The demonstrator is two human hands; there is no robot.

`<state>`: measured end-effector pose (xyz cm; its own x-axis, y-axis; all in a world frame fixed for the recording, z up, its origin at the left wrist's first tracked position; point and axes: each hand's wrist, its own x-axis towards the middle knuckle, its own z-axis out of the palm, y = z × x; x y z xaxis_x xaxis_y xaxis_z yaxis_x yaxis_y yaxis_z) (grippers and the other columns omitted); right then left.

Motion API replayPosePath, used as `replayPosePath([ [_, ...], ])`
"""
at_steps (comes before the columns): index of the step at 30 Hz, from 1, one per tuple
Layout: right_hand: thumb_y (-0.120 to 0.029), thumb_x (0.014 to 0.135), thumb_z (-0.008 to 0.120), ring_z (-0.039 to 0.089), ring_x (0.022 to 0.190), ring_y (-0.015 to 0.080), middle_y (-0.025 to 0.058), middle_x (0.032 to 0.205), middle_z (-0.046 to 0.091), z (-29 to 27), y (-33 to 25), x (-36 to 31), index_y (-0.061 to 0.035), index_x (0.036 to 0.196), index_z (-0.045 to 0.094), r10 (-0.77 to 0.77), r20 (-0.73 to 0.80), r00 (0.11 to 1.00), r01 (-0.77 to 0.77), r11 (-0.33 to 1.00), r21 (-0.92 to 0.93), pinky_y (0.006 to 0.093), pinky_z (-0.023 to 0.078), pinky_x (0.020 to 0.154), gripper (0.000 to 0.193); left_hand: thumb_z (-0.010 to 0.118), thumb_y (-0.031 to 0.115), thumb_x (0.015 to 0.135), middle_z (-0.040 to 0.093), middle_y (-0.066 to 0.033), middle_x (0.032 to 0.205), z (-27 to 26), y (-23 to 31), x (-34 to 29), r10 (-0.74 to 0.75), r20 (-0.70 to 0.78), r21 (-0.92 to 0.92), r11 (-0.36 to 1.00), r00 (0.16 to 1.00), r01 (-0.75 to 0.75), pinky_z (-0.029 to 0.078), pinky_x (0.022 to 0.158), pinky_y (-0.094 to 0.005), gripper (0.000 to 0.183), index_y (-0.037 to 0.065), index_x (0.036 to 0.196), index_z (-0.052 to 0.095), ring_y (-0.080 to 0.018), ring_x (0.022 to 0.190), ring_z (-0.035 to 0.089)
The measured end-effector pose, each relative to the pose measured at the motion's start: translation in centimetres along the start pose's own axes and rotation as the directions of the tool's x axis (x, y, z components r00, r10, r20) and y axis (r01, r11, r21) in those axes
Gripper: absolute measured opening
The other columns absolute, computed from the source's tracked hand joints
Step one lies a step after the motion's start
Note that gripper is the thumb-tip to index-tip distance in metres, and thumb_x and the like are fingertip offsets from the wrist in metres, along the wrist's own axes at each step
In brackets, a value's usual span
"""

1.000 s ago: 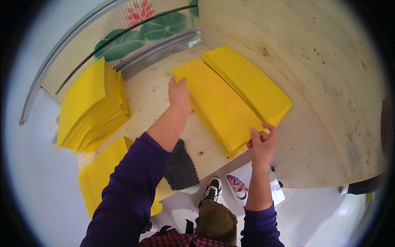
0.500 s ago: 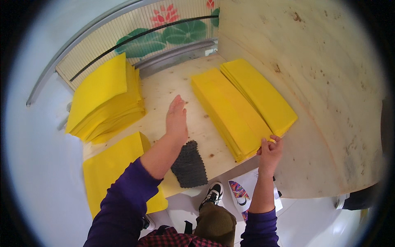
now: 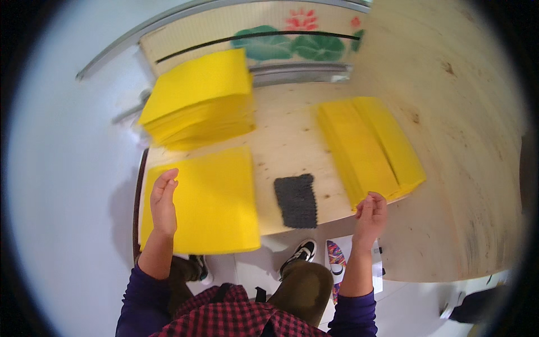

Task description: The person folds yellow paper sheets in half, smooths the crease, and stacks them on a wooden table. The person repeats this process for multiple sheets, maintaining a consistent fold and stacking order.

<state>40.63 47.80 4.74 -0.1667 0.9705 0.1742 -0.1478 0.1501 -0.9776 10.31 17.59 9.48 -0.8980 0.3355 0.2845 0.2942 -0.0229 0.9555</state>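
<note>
My left hand [image 3: 164,197] is over the left part of a flat yellow cloth-like sheet [image 3: 216,199] at the table's front left. Its fingers are stretched out, with nothing seen in them. At the near end of a stack of folded yellow sheets [image 3: 356,149], my right hand [image 3: 371,218] has its fingers curled toward the thumb. Whether anything is pinched there I cannot make out. A second folded yellow stack [image 3: 397,143] lies against the first on its right. Between my hands is a small dark grey cloth [image 3: 296,201] with jagged edges.
A tall pile of yellow sheets [image 3: 196,98] stands at the back left of the wooden table [image 3: 283,129]. A high wooden panel [image 3: 460,140] borders the right side. Behind is a painted slatted panel [image 3: 208,42]. A printed white bag or sheet [image 3: 359,264] is below the front edge.
My left hand has moved left, from the table's middle to over the flat yellow sheet. My right hand stays by the folded stack's near end. The view has shifted leftward.
</note>
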Motion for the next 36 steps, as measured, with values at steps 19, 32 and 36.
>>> replayPosePath([
  [19, -0.008, 0.085, 0.061, 0.051, 0.110, 0.0372, 0.0198, 0.112, 0.057, 21.6, -1.4, -10.1, 0.0017, 0.105, 0.059, -0.047, 0.830, 0.556, 0.712, 0.543, -0.445, 0.0427, 0.041, 0.096, 0.022, 0.057, 0.001, 0.083, 0.057, -0.0154, 0.100, -14.1, -5.6, 2.5, 0.067, 0.306, 0.668, 0.696, 0.950, -0.264, 0.043, 0.088, -0.0403, 0.012, 0.001, 0.095, 0.058, -0.0348, 0.102, 0.053],
  [32, -0.014, 0.083, 0.065, 0.050, 0.111, 0.0356, 0.0184, 0.113, 0.056, 23.2, -0.3, -8.8, 0.0013, 0.111, 0.057, -0.054, 0.815, 0.577, 0.737, 0.464, -0.491, 0.0428, 0.041, 0.096, 0.033, 0.060, 0.004, 0.084, 0.054, -0.0155, 0.119, -14.9, -8.3, 5.9, 0.033, 0.358, 0.680, 0.676, 0.933, -0.284, 0.038, 0.102, -0.0401, 0.031, 0.002, 0.114, 0.056, -0.0349, 0.116, 0.048],
  [36, -0.016, 0.085, 0.063, 0.049, 0.113, 0.0369, 0.0206, 0.117, 0.056, 24.3, -0.4, -7.9, 0.0032, 0.113, 0.057, -0.079, 0.816, 0.572, 0.775, 0.378, -0.506, 0.0434, 0.040, 0.098, 0.035, 0.059, 0.004, 0.084, 0.055, -0.0170, 0.116, -14.4, -8.5, 7.5, 0.117, 0.359, 0.687, 0.638, 0.926, -0.347, 0.039, 0.100, -0.0404, 0.028, 0.001, 0.112, 0.057, -0.0352, 0.115, 0.049],
])
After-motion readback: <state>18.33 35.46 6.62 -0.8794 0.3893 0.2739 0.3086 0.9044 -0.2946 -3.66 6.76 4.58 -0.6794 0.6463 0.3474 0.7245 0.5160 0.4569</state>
